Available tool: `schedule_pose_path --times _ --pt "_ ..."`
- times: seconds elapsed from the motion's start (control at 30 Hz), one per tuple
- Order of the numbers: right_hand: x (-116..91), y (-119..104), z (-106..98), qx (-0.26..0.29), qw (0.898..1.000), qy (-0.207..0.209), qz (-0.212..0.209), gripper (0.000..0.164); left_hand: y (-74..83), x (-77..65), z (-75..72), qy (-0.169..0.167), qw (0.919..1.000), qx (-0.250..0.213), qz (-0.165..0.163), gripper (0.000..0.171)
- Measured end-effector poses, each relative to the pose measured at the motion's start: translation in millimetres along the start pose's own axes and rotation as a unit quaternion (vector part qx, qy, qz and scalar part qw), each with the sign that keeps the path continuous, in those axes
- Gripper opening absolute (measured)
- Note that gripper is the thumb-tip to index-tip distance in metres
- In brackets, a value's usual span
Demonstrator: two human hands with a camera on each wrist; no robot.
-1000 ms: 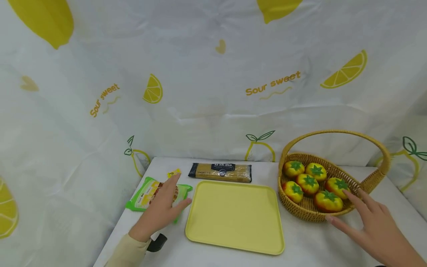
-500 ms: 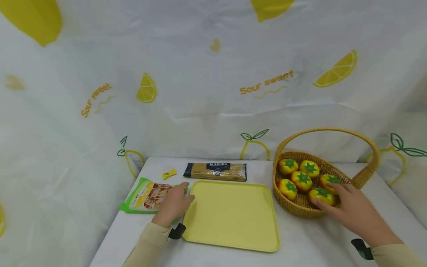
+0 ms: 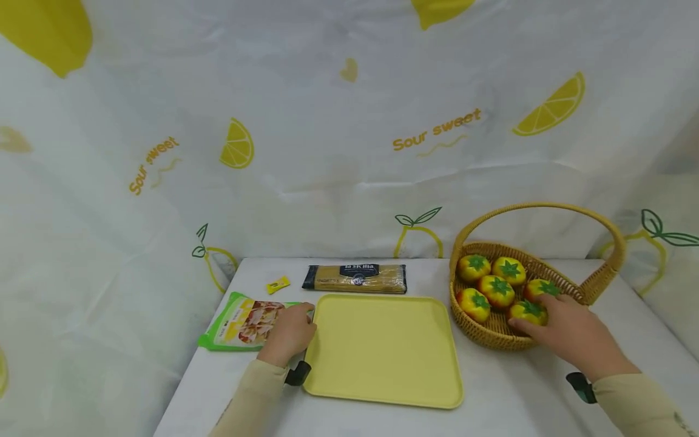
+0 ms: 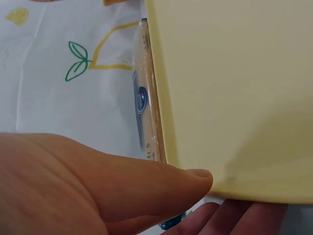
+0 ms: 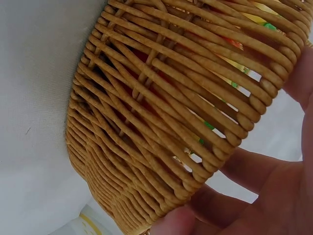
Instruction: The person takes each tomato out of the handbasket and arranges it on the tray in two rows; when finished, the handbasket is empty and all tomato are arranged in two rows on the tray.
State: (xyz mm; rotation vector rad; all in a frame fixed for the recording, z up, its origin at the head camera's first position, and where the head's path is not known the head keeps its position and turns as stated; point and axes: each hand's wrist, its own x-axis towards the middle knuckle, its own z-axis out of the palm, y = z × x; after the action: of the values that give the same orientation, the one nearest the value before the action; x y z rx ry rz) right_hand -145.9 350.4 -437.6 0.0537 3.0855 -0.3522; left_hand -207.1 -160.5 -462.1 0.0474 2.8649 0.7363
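In the head view my left hand (image 3: 289, 334) is at the left edge of a pale yellow tray (image 3: 382, 352). The left wrist view shows the thumb (image 4: 171, 183) over the tray's rim, with several fingers under its edge. On the right, my right hand (image 3: 573, 334) reaches over the front rim of a wicker basket (image 3: 491, 337). Its thumb and fingers close around the front yellow-red tomato (image 3: 526, 312) with a green star-shaped top. In the right wrist view the woven basket wall (image 5: 146, 98) hides most of this grip.
Several more tomatoes (image 3: 497, 291) lie in the basket, under its tall arched handle (image 3: 540, 206). A spaghetti pack (image 3: 355, 279) lies behind the tray. Left of the tray are a green-edged food bag (image 3: 251, 321) and a small yellow packet (image 3: 278, 284). A lemon-print curtain (image 3: 327, 152) hangs behind.
My left hand has come down from above the green bag to the tray's left edge and taken hold. The right hand has moved into the basket, its fingers closing around the front tomato.
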Motion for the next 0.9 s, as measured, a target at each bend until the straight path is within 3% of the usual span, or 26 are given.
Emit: schedule_pose_path --times 0.23,0.47,0.67,0.9 --pt "0 7 -3 -0.008 1.0 -0.011 0.015 0.099 1.1 4.0 4.2 -0.007 0.9997 0.001 0.025 0.046" --pt "4 0 1 0.005 1.0 -0.008 0.006 0.095 -4.9 0.4 1.7 -0.011 0.9996 0.017 0.018 0.049" --pt "-1 -4 -6 0.012 1.0 0.019 -0.001 0.091 -4.9 0.9 4.6 -0.018 0.9998 0.0 0.011 0.052" --pt "-12 -23 -15 0.042 0.998 0.052 0.008 0.09 -4.0 4.7 4.4 -0.029 0.9987 0.012 0.039 0.053"
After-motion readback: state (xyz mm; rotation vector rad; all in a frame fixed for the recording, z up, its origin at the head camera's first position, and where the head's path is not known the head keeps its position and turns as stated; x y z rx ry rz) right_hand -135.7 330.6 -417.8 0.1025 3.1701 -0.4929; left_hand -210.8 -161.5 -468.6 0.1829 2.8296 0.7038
